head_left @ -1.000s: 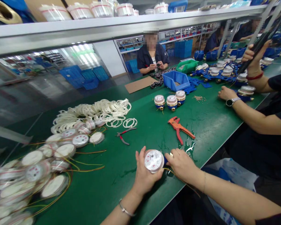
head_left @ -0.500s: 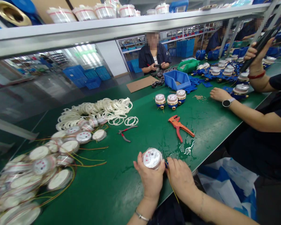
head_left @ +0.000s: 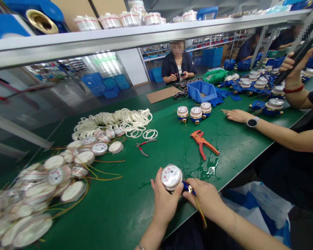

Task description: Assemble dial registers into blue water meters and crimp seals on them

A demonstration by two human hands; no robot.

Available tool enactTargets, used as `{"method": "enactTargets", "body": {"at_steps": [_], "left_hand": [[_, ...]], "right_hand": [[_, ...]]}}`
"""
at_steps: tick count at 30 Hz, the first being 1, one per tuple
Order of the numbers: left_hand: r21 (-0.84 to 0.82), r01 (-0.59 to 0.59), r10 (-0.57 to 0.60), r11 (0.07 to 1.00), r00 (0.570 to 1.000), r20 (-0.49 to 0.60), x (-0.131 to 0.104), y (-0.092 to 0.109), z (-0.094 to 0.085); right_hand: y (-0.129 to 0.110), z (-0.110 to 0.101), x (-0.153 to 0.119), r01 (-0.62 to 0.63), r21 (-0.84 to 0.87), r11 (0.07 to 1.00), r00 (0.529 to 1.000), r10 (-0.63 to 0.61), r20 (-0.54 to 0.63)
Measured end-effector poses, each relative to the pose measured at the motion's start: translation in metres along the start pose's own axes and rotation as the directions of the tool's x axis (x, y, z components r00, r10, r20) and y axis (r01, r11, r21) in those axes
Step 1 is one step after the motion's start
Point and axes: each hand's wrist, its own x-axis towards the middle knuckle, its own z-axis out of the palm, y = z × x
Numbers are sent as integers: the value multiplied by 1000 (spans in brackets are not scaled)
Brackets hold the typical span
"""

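Observation:
Near the front edge of the bench, a water meter [head_left: 171, 176] with a round white dial under a clear cover faces up. My left hand [head_left: 165, 201] is wrapped around its side, thumb towards the right. At the meter's blue pipe end [head_left: 186, 187], my right hand [head_left: 205, 196] has its fingers closed, partly hiding that end. Thin yellow and red wires [head_left: 201, 210] hang down beside the right fingers. Beyond the hands lie orange wire strippers [head_left: 205, 144] and small cutting pliers [head_left: 143, 146] with red and grey handles.
Left are piled meter registers [head_left: 56, 177] with trailing wires and white plastic rings [head_left: 112, 121]. Further back stand three assembled meters [head_left: 196, 114] and a blue bin [head_left: 202, 91]. A co-worker's hand [head_left: 238, 116] rests on the bench at right. A shelf [head_left: 146, 33] crosses above.
The view has shifted slightly left. More of the meter's blue pipe end and the wires shows by my right hand. The co-worker's hand on the bench has reached the small scattered pieces.

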Motion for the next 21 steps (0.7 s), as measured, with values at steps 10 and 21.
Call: {"method": "enactTargets", "body": {"at_steps": [10,21], "left_hand": [[-127,-125,177,984,768,615,66,-8,-70],[-318,15,183,948,791,583,57,-6,-57]], "right_hand": [[35,0,13,-348,560,752,934,329,138],[-1,-5,7,-89,308,947,994,105,-36]]}}
